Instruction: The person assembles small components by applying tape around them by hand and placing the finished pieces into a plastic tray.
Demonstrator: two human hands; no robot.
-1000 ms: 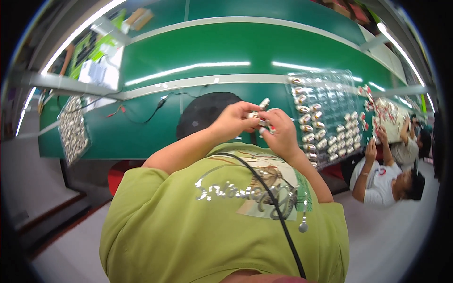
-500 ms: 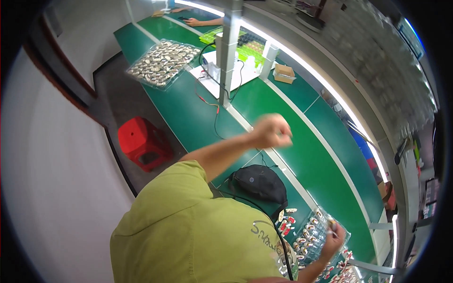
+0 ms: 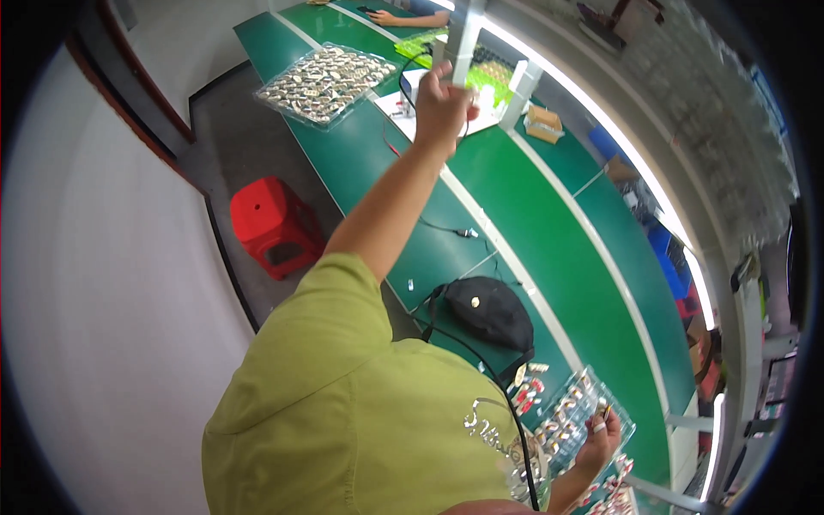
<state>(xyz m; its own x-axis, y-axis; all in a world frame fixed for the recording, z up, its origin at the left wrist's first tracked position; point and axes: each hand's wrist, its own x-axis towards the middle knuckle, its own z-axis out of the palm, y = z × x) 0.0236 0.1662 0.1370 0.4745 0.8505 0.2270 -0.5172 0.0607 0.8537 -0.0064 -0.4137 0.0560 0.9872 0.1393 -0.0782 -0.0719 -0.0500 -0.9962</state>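
My left hand is stretched far forward over the bench, beside the grey post and the white board. Its fingers curl in with the thumb raised; what they hold, if anything, is too small to make out. At the lower right, my right hand pinches a small white-and-dark part above a clear plastic tray. Rows of small white parts with dark and reddish marks lie in that tray. Loose red-and-white pieces are heaped beside it.
A black bag lies on the green bench. Farther off is a clear tray full of pale parts. A grey post, a cardboard box, cables and a red stool stand around. Another person's arm rests at the far end.
My left hand has swung forward and away, from above the mid-bench to beside the post. My right hand stays over the near tray, and the view has shifted slightly.
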